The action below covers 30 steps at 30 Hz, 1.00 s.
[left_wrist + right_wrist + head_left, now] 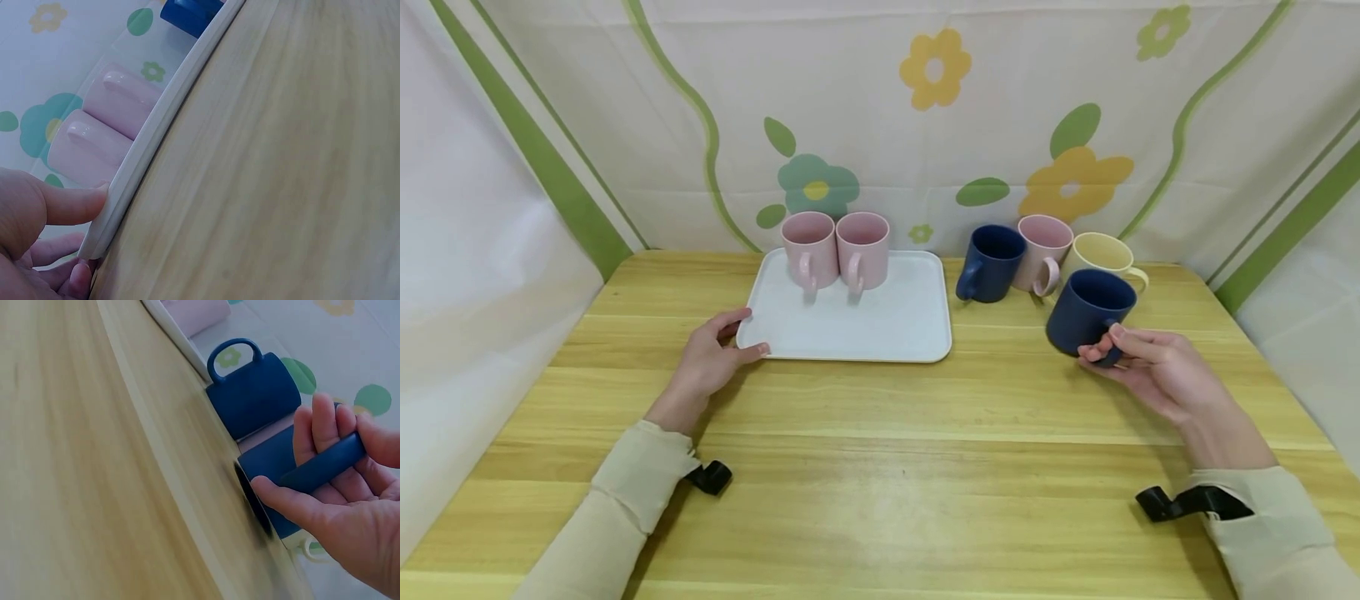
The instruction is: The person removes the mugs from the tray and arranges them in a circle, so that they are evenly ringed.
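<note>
My left hand (711, 354) grips the near left corner of a white rectangular tray (850, 333). Its thumb (78, 205) lies on the rim, and the other fingers are around the corner's edge. Two pink mugs (809, 250) stand side by side at the back of the tray, handles toward me. Over on the right, my right hand (1165, 375) holds a navy blue mug (1086, 312) by its handle, fingers curled through it. That mug tilts slightly, its base close over the table in the right wrist view.
Behind the held mug stand another navy mug (992, 267), a pink mug (1043, 250) and a pale yellow mug (1101, 250), crowded together at the table's back. A flowered curtain (865, 100) rises right behind the wooden table (895, 475).
</note>
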Tool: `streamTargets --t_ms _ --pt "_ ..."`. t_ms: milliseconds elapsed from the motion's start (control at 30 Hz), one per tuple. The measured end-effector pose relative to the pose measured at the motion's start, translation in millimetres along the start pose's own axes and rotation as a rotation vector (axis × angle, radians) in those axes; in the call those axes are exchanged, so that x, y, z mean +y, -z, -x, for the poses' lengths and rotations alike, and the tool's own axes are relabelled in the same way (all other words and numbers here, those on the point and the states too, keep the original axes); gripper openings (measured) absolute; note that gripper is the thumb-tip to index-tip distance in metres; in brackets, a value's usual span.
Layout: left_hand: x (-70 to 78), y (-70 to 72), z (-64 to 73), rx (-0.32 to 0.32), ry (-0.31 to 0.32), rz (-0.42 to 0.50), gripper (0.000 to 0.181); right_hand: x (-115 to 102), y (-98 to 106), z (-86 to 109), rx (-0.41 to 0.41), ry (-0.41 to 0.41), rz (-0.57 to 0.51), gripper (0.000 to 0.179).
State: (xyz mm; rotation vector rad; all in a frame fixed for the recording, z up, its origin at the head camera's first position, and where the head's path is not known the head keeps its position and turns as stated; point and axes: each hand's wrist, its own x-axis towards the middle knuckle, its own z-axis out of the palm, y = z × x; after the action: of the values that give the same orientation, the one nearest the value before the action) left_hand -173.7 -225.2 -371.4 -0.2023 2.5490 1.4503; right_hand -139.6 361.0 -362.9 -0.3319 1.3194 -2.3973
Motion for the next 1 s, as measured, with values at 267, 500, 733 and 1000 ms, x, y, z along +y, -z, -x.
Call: streamTargets --t_ms 267,500,733,1000 --pt "0.3 -0.2 0.4 0.004 0.004 -0.007 0.079 -6.6 12.3 6.3 -0.045 -0.034 0.049 0.047" --pt "0.3 -0.4 0.4 0.006 0.009 -0.003 0.079 -7.9 14.4 6.7 -0.041 -0.050 0.063 0.046" --pt "0.5 -0.3 -0.6 0.003 0.009 0.002 0.081 -7.2 12.4 5.5 -0.005 -0.061 0.069 0.046" --pt "1.2 0.2 -0.3 -0.003 0.008 0.020 0.081 -5.6 11.6 5.1 0.028 -0.019 0.074 0.046"
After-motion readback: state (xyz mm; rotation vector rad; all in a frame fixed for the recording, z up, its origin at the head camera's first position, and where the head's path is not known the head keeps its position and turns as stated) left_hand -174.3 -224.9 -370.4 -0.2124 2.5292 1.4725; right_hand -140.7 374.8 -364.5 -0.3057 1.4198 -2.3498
